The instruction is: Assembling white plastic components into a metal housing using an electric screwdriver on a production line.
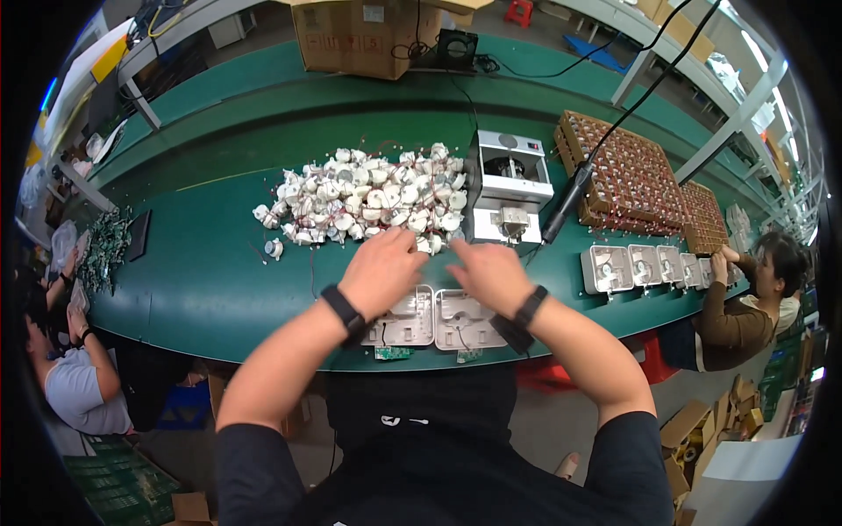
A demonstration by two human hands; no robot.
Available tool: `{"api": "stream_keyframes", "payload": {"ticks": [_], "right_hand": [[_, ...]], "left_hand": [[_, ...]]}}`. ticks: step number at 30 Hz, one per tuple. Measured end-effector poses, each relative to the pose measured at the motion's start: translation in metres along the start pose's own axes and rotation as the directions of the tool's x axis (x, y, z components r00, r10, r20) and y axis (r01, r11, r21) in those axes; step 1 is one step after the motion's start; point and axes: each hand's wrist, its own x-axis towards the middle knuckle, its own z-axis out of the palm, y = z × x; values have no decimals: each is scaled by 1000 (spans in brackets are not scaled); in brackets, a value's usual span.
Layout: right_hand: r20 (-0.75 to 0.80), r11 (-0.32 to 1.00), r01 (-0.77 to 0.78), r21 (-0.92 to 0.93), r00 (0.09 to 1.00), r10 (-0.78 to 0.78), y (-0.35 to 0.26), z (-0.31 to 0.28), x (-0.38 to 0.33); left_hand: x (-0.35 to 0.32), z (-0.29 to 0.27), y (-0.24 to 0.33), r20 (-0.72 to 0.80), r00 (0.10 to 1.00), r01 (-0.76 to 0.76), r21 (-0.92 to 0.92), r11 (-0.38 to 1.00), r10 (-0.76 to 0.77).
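Note:
My left hand [384,270] is at the front edge of a pile of white round plastic parts [368,197] with red wires. Its fingers are curled, and whatever they hold is hidden. Facing it across a small gap is my right hand [493,273], smeared by motion, its fingers pointing toward the same edge of the pile. Below my hands two open white plastic housings lie side by side, a left housing [424,326] and a right housing [456,331]. A green circuit board [392,353] lies by the front of the left one, and another circuit board [469,356] by the right one.
Behind my right hand stands a white bench device [513,188], with a black handheld tool [570,202] on a cable beside it. Farther right are brown partitioned trays [623,171] and a row of white housings [607,268]. A co-worker [745,307] sits at right; others sit at far left.

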Motion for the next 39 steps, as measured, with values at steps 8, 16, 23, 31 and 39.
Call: {"api": "stream_keyframes", "payload": {"ticks": [8,16,23,31,39], "right_hand": [[84,998,-1,-58,996,6,9,55,58],[-58,993,-99,-70,994,95,-6,-9,40],[-456,943,-59,328,865,212,-18,-113,21],[-373,790,83,608,908,191,-27,-119,-44],[66,817,-36,575,998,-3,-53,-102,-75]], "left_hand": [[38,36,-48,193,924,-369,227,901,330],[47,51,-59,243,931,-315,152,937,273],[51,37,-54,220,947,-256,82,963,233],[23,-60,-30,245,860,192,-968,-161,-447],[-46,-58,77,645,742,621,-764,-172,-183]]}}
